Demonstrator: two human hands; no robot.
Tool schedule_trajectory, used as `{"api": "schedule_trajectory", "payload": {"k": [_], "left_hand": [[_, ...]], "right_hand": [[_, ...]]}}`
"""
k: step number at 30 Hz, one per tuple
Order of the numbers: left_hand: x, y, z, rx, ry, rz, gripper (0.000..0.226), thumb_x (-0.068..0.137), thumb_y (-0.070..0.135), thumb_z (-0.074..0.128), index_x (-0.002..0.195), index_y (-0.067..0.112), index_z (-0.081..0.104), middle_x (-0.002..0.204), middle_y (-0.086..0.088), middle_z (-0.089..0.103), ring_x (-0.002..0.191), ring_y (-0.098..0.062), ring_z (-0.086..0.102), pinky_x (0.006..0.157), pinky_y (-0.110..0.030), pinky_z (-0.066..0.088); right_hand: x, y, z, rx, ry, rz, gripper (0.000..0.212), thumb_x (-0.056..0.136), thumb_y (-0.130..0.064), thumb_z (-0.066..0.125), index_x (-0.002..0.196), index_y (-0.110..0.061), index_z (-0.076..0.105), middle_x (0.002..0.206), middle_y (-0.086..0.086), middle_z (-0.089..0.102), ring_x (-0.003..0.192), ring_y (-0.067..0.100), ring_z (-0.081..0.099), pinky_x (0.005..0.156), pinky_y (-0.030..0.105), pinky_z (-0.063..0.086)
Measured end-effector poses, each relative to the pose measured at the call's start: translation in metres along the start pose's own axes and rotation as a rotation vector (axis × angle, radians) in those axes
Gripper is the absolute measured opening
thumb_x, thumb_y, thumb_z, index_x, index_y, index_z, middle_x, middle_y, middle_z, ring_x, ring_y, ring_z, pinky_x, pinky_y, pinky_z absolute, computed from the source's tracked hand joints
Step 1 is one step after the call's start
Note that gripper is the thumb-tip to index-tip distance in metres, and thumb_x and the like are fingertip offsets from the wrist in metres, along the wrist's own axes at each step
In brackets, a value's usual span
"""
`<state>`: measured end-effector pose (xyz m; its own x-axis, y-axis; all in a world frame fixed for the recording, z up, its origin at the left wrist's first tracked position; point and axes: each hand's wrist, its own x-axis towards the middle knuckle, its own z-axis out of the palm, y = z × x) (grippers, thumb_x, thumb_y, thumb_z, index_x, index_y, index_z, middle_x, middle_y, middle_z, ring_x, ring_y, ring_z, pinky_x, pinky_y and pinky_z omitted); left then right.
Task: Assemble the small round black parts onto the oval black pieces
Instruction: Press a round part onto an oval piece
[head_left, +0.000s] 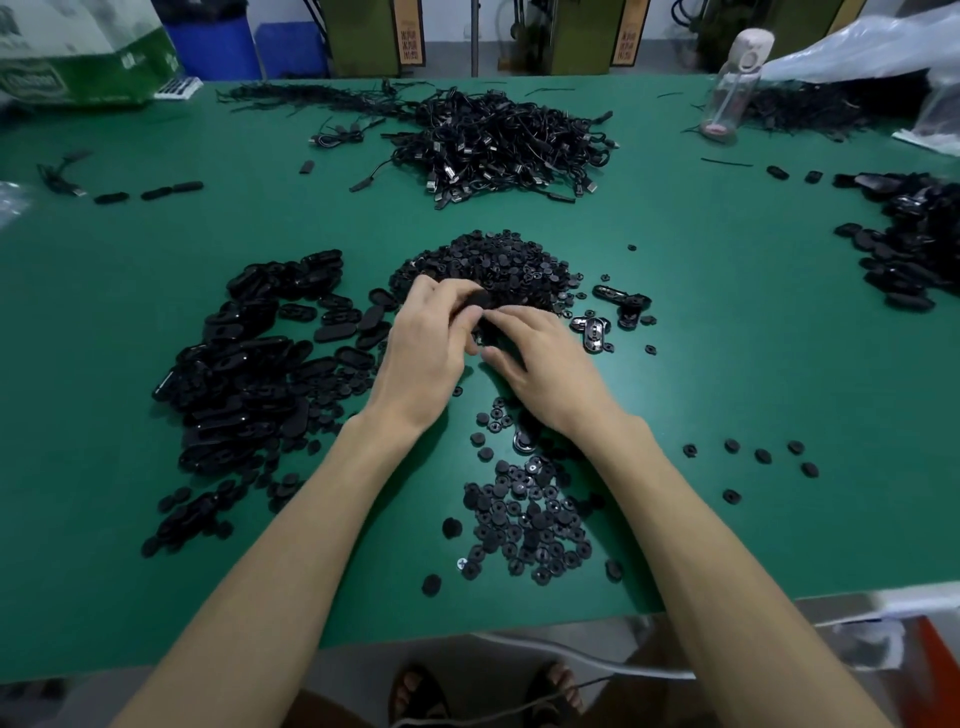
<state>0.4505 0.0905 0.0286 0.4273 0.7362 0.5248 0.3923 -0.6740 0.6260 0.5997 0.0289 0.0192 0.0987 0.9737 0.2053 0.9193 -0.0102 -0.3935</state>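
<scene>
On the green desk (727, 364) the left hand (426, 348) grips an oval black piece (477, 300) between thumb and fingers, over the near edge of the heap of small round black parts (493, 260) at 12 o'clock from the hands. The right hand (545, 374) meets it with curled fingertips; whether it pinches anything I cannot tell. A pile of oval pieces (244, 374) lies at 9 o'clock, scattered round parts (524, 519) at 6 o'clock

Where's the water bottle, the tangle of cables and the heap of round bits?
water bottle (726, 101): head view, its clear body.
tangle of cables (498, 145): head view, middle of the pile.
heap of round parts (498, 260): head view, its far half.
</scene>
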Motion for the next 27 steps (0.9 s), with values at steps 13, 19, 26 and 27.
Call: {"api": "schedule_trajectory", "payload": {"k": [13, 19, 26, 27], "left_hand": [[-0.002, 0.019, 0.005, -0.6, -0.047, -0.354, 0.021, 0.1, 0.002, 0.064, 0.12, 0.005, 0.069, 0.104, -0.006, 0.076, 0.077, -0.022, 0.077, 0.061, -0.027, 0.056], [-0.004, 0.021, 0.005, -0.582, -0.104, -0.361, 0.037, 0.098, -0.004, 0.061, 0.133, 0.007, 0.065, 0.111, -0.011, 0.068, 0.072, -0.015, 0.076, 0.065, -0.019, 0.056], [-0.004, 0.022, 0.005, -0.55, -0.113, -0.376, 0.038, 0.098, -0.005, 0.061, 0.134, 0.005, 0.064, 0.108, -0.012, 0.067, 0.072, -0.015, 0.076, 0.067, -0.021, 0.057], [-0.004, 0.022, 0.005, -0.547, -0.11, -0.378, 0.038, 0.098, -0.006, 0.061, 0.134, 0.005, 0.064, 0.106, -0.011, 0.067, 0.073, -0.015, 0.076, 0.067, -0.021, 0.058]], "right_hand": [[-0.01, -0.005, -0.012, 0.219, 0.347, 0.153, 0.014, 0.097, -0.012, 0.068, 0.106, -0.018, 0.077, 0.1, -0.005, 0.077, 0.104, 0.024, 0.057, 0.096, 0.046, 0.046], [-0.012, -0.005, -0.021, 0.633, 0.435, 0.259, 0.013, 0.096, -0.008, 0.069, 0.102, -0.014, 0.079, 0.091, -0.007, 0.076, 0.087, 0.004, 0.069, 0.083, 0.018, 0.052], [-0.011, -0.001, -0.02, 0.79, 0.441, 0.309, 0.013, 0.101, -0.012, 0.064, 0.105, -0.011, 0.077, 0.087, 0.0, 0.074, 0.075, 0.006, 0.065, 0.077, 0.024, 0.054], [-0.011, -0.001, -0.019, 0.796, 0.433, 0.307, 0.013, 0.101, -0.013, 0.064, 0.106, -0.012, 0.076, 0.085, -0.001, 0.074, 0.074, 0.005, 0.064, 0.076, 0.023, 0.054]]}}
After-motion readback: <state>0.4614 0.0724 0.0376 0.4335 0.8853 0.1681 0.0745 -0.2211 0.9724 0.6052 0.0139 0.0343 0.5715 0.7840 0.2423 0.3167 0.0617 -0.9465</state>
